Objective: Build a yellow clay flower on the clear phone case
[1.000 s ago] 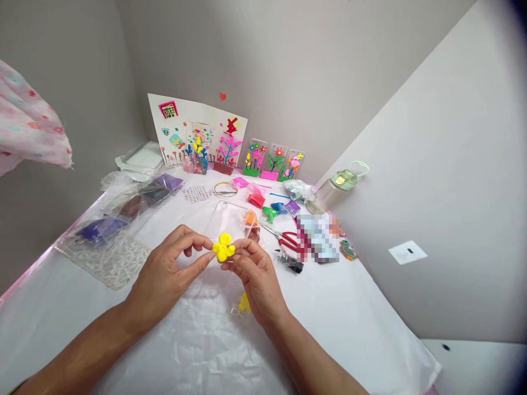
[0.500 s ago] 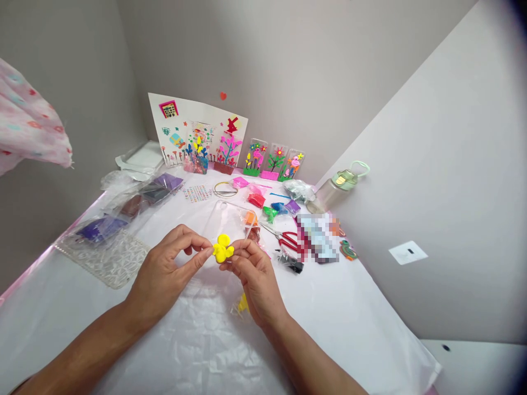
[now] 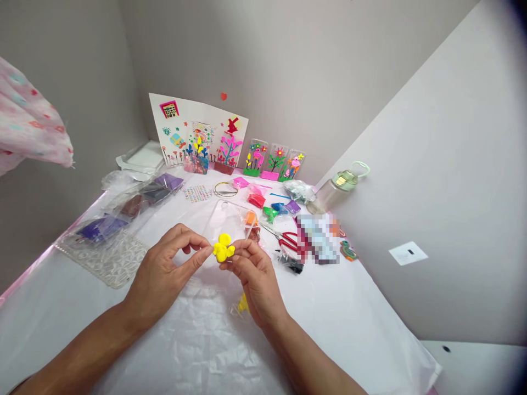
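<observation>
A small yellow clay piece (image 3: 223,249) with several rounded lobes is held up between my hands, over the middle of the table. My left hand (image 3: 162,274) pinches its left lobe between thumb and forefinger. On the other side, my right hand (image 3: 258,277) grips the right lobe with its fingers closed; part of that grip is hidden. Just behind the clay lies a clear phone case (image 3: 218,215). Below my right wrist, partly covered by it, is an opened packet of yellow clay (image 3: 242,303).
Red-handled scissors (image 3: 288,240) and clay packets, including a black one (image 3: 291,262), lie to the right. A textured clear mat (image 3: 117,260) and bagged clay (image 3: 101,227) are at left. Decorated phone cases (image 3: 275,162) stand along the wall, near a bottle (image 3: 335,189).
Hardly anything differs. Both hands keep hold of the yellow clay in nearly the same place, and the whole view has shifted very slightly.
</observation>
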A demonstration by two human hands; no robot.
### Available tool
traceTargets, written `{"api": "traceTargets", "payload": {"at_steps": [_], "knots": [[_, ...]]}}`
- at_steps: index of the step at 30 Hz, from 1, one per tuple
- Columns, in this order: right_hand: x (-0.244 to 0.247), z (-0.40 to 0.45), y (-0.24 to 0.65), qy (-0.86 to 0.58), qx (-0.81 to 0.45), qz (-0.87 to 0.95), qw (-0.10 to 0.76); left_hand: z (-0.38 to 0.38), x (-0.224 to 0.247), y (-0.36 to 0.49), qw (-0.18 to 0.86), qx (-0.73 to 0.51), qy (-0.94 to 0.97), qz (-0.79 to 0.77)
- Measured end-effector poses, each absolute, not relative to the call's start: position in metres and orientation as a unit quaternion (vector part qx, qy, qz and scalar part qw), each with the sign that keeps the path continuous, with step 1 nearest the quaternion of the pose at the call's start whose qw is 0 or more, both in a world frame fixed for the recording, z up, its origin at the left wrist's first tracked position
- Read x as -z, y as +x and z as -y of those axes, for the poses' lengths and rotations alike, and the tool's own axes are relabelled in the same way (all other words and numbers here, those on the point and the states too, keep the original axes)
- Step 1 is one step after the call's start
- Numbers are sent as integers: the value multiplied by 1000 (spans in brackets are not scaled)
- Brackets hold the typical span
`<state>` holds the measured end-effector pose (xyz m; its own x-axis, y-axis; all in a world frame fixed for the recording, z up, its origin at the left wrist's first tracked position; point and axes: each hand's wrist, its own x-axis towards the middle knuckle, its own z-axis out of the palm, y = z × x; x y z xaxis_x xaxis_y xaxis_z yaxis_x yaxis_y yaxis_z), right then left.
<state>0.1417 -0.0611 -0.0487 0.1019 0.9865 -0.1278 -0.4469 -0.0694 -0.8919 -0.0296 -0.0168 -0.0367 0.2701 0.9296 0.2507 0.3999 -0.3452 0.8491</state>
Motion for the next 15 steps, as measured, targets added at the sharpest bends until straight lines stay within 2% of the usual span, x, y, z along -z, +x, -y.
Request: {"api": "traceTargets", "payload": {"at_steps": [15], "knots": [[49, 61, 141, -424, -590, 314, 611, 16, 43, -30, 334, -395, 735, -438]]}}
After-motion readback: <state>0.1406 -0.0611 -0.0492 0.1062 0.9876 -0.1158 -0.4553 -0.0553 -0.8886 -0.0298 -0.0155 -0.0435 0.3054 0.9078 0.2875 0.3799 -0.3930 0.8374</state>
